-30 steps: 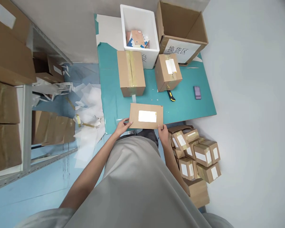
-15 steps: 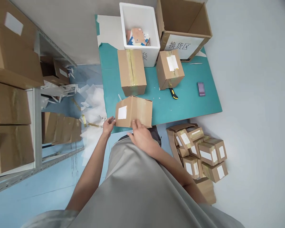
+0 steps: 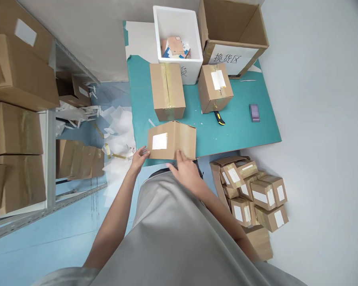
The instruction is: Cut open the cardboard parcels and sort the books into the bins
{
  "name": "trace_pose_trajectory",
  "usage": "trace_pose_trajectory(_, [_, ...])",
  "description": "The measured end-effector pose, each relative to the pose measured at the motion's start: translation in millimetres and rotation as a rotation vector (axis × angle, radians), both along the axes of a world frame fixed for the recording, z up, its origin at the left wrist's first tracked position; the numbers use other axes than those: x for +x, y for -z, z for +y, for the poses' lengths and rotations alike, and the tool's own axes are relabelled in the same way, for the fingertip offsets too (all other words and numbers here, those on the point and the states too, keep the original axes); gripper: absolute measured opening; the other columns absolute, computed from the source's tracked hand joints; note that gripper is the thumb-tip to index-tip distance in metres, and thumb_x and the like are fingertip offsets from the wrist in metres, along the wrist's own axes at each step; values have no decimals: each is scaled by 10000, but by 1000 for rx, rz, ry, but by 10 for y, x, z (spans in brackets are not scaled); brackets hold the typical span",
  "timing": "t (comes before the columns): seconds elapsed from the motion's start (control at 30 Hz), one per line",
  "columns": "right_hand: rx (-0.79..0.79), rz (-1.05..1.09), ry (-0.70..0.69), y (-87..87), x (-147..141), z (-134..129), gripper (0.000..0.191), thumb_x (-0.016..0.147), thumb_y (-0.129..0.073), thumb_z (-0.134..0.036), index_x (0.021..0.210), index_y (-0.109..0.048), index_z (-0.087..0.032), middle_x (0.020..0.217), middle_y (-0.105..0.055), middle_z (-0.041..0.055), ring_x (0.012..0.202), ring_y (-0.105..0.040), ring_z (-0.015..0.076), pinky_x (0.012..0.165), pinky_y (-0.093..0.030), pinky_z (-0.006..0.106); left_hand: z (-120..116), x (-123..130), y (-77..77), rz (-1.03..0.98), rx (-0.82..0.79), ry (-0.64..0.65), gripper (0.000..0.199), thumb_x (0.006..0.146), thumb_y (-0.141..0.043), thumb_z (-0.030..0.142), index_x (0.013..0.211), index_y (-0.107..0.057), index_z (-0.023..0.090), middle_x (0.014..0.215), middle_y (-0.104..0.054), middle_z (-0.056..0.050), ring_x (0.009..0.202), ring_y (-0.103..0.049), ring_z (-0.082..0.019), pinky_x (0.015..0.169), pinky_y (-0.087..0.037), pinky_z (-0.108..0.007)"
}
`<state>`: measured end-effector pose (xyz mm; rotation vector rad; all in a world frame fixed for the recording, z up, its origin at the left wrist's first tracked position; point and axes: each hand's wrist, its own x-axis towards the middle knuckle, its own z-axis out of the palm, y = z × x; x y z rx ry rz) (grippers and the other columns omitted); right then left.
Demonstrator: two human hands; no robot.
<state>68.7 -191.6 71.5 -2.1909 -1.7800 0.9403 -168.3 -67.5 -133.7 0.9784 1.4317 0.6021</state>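
Observation:
A cardboard box (image 3: 185,139) with a white label (image 3: 160,141) and a strip of tape lies at the near edge of the green table. My left hand (image 3: 139,159) grips its lower left corner, with thumb and fingertips at the edge. My right hand (image 3: 188,174) rests its outstretched fingers on the box's near side, thumb spread away. Behind it stand a taped box (image 3: 168,93) and a smaller labelled box (image 3: 213,91). A black and yellow utility knife (image 3: 219,118) lies against the smaller box.
A white foam bin (image 3: 179,31) with small packets and a large open carton (image 3: 234,55) stand at the back of the table (image 3: 238,131). Small parcels (image 3: 250,194) are heaped at the right. Shelves of boxes (image 3: 20,131) and loose paper (image 3: 119,135) are at the left.
The near box has turned slightly and shows more of its labelled face. My left fingers have spread a little at its corner. The whole view has shifted slightly right.

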Motion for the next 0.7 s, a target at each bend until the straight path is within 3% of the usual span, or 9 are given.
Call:
trace_pose_trajectory(0.1, [-10, -32, 218, 240, 412, -154, 748, 1028, -598, -493, 1616, -396, -75, 1555, -565, 277, 1316, -662, 397, 1042, -550, 472, -58, 221, -108, -116, -99, 103, 861, 750, -872, 497, 1471, -583, 127, 1407, -685, -212, 1283, -684, -335, 1108, -553, -509])
trace_pose_trajectory(0.2, [0, 65, 411, 661, 879, -326, 690, 925, -719, -353, 1549, -496, -160, 1352, -738, 191, 1188, -731, 355, 995, -577, 436, -150, 555, -184, -100, -123, 197, 850, 707, -887, 572, 1384, -646, 118, 1336, -728, -197, 1235, -706, -341, 1094, -562, -505])
trace_pose_trajectory(0.33, [168, 376, 551, 1209, 1304, -533, 669, 864, -687, -315, 1505, -546, -184, 1397, -726, 129, 1224, -718, 299, 1040, -591, 436, -287, 914, -253, -10, 13, 263, 814, 662, -890, 617, 1274, -708, 113, 1353, -722, -201, 1269, -688, -358, 1119, -547, -495])
trace_pose_trajectory(0.4, [173, 432, 610, 1387, 1373, -603, 598, 842, -678, -343, 1411, -619, -170, 1299, -770, 135, 1148, -750, 309, 1016, -605, 474, -332, 983, -307, -47, 20, 304, 831, 642, -899, 606, 1282, -706, 112, 1397, -702, -203, 1288, -679, -365, 1130, -539, -504])
trace_pose_trajectory(0.53, [191, 397, 705, 1481, 1387, -648, 406, 827, -678, -447, 1113, -738, -164, 1057, -818, 153, 1039, -775, 331, 968, -616, 489, -335, 961, -494, -132, -6, 390, 989, 506, -975, 494, 1368, -668, 119, 1438, -683, -196, 1287, -678, -382, 1144, -527, -531])
trace_pose_trajectory(0.6, [238, 377, 754, 1405, 1429, -618, 405, 823, -688, -508, 1023, -748, -160, 1044, -813, 172, 1033, -771, 330, 961, -616, 470, -292, 945, -612, -108, 33, 383, 1011, 493, -981, 443, 1399, -659, 130, 1415, -701, -186, 1258, -696, -374, 1142, -529, -529])
trace_pose_trajectory(0.7, [343, 336, 805, 1195, 1574, -497, 496, 832, -708, -583, 1035, -766, -134, 1090, -805, 197, 1020, -766, 321, 973, -608, 454, -184, 994, -789, -71, 109, 309, 937, 588, -946, 424, 1424, -651, 123, 1345, -740, -187, 1179, -737, -345, 1097, -560, -505])
